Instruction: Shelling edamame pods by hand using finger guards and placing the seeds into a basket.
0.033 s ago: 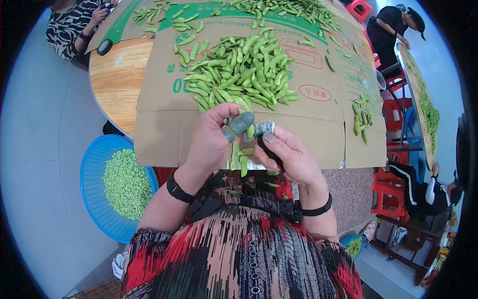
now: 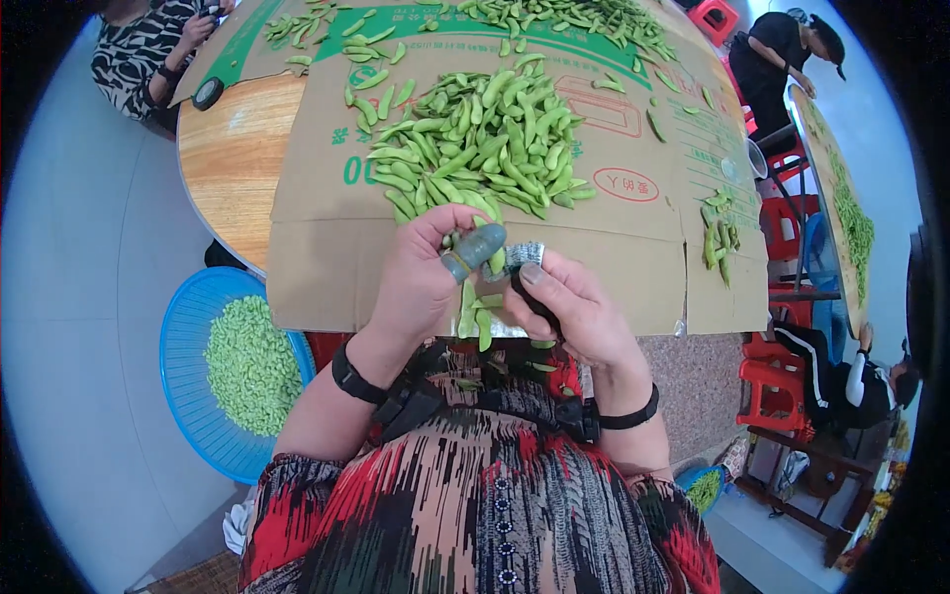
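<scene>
Over the near edge of the cardboard [image 2: 336, 267], my left hand [image 2: 416, 277] is closed on a green bean pod [image 2: 497, 262]. A grey-green rubber cover [image 2: 477, 247] sits over one of its digits. Close beside it, my right hand [image 2: 589, 317] is closed round a small tool with a black handle [image 2: 539, 305]; its working end is hidden between the hands. A patterned silvery wrap [image 2: 524, 254] shows at the right hand's fingers. Just beyond both hands lies a heap of bean pods [image 2: 485, 148]. A few loose pods [image 2: 483, 327] hang below the left hand.
A blue basket [image 2: 183, 396] of shelled beans [image 2: 252, 366] stands at my left. Several darker pods [image 2: 720, 238] lie on the cardboard's right. More pods [image 2: 584, 25] cover the far side. People work across the table and at another table [image 2: 826, 188], near red stools [image 2: 772, 396].
</scene>
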Action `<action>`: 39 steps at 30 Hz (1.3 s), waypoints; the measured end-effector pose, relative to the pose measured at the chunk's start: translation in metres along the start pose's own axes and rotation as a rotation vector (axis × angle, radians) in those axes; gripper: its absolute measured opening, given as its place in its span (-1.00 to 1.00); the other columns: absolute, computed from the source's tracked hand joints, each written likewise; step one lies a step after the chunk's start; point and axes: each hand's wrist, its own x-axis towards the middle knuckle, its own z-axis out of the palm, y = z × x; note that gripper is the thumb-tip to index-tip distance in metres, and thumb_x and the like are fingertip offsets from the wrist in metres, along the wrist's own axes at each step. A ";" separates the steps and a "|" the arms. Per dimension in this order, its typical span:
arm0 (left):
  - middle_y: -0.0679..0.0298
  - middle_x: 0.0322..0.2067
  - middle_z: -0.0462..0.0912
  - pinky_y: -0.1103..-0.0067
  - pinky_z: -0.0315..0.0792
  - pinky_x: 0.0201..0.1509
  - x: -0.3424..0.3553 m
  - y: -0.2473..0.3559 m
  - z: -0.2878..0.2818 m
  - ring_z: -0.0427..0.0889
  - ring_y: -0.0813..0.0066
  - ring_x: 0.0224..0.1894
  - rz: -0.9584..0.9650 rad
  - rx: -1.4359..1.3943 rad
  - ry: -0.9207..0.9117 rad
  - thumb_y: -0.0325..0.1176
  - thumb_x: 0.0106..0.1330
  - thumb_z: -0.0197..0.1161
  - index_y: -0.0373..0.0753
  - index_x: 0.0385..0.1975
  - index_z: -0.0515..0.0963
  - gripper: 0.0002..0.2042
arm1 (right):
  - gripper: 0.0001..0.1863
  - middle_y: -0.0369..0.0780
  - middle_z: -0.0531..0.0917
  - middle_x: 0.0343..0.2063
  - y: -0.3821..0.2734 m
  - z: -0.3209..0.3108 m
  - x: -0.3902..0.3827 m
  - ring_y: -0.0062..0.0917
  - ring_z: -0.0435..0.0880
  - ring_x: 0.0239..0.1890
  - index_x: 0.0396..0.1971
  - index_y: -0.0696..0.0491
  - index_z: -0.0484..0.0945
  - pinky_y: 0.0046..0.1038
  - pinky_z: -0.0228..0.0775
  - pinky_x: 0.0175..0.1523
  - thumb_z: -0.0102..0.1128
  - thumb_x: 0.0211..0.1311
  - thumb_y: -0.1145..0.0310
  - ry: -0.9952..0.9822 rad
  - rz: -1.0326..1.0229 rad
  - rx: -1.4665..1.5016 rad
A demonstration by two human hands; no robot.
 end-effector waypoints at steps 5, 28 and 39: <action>0.44 -0.41 0.52 0.71 0.35 -0.30 -0.005 0.001 0.005 0.45 0.72 -0.36 0.035 0.202 0.009 -0.56 0.13 0.19 -0.32 -0.35 0.54 -0.90 | -0.83 -0.47 0.31 -0.69 0.014 -0.002 0.006 -0.82 0.14 -0.69 -0.31 0.06 0.41 -0.74 -0.06 -0.61 -0.16 0.37 0.33 0.020 -0.060 -0.088; 0.41 -0.37 0.59 0.80 0.33 -0.29 -0.019 0.016 -0.009 0.48 0.74 -0.30 -0.078 0.122 0.069 -0.55 0.22 0.11 -0.23 -0.17 0.54 -0.80 | -0.72 0.01 0.55 -0.65 0.007 0.000 0.030 -0.10 0.56 -0.54 -0.48 0.14 0.47 -0.18 0.36 -0.48 0.18 0.11 0.20 0.564 -0.337 -1.203; 0.40 -0.37 0.55 0.82 0.28 -0.33 -0.026 0.009 -0.015 0.43 0.77 -0.39 -0.048 0.293 -0.064 -0.52 0.21 0.15 -0.21 -0.11 0.44 -0.75 | -0.84 -0.25 0.54 -0.68 0.017 0.004 0.019 -0.62 0.46 -0.65 -0.35 0.14 0.49 -0.54 0.31 -0.50 0.16 0.13 0.37 0.276 -0.337 -0.633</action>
